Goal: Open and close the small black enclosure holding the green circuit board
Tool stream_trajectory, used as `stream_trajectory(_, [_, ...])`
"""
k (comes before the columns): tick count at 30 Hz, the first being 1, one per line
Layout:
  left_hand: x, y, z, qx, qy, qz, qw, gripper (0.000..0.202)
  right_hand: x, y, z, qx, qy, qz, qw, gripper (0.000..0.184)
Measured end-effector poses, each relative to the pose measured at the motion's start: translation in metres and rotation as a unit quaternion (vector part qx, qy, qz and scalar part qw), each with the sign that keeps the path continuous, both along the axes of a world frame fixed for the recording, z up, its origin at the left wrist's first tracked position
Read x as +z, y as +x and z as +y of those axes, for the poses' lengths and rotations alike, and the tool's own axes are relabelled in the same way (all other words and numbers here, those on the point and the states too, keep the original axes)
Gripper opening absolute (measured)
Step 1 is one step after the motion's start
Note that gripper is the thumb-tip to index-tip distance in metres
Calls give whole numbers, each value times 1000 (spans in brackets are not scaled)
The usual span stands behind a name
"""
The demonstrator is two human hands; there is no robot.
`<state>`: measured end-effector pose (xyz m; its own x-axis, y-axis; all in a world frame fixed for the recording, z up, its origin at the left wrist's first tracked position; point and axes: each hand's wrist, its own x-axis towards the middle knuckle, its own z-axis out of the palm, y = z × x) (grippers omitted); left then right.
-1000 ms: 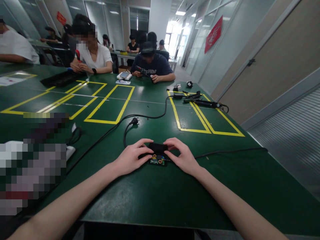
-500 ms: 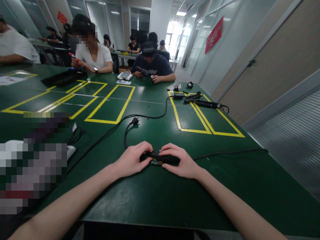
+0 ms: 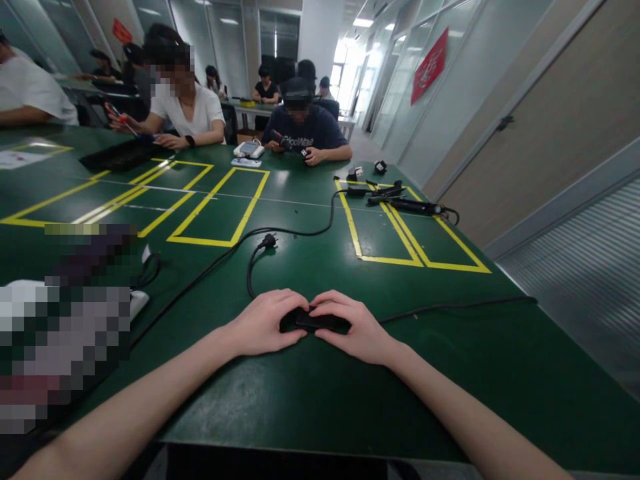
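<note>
A small black power adapter [image 3: 319,321] lies on the green table in front of me, its dark case showing between my hands. My left hand [image 3: 264,323] wraps round its left end, thumb at the near edge and fingers over the far edge. Its right end is gripped the same way by my right hand [image 3: 359,328], and the fingertips of both hands nearly meet. From the left a black cord ending in a plug [image 3: 270,241] curves out beyond my hand. A thin black cable [image 3: 450,306] runs off to the right.
Yellow tape outlines [image 3: 220,207] mark the green table [image 3: 310,400]. Another long black cord [image 3: 210,267] crosses on the left. Black hair-iron-like tools [image 3: 410,207] and a second cord block [image 3: 357,192] lie at the far right. Across the table sit co-workers handling tools.
The circuit board and round coil seen at the adapter's near side are now covered by black casing. My fingertips have drawn closer together. One co-worker's hands have moved apart.
</note>
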<state>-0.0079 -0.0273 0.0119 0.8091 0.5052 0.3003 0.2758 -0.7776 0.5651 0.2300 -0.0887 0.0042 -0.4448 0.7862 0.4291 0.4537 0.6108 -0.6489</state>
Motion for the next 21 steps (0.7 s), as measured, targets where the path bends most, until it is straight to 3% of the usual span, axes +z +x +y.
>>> stream_trajectory(4, [-2,3,-1,7,34,16,999,22,-3,0,0,-13,-22,0,1000,28])
stream_trajectory(11, [1,5,1,24,52,35,998,16,-3,2,6,-30,58,-123,990,40])
stream_trajectory(16, [-1,7,1,42,79,45,995,32,-1,2,5,-41,86,-175,980,35])
stream_trajectory(21, [-1,6,4,36,97,64,993,14,-2,4,4,-44,91,-197,975,30])
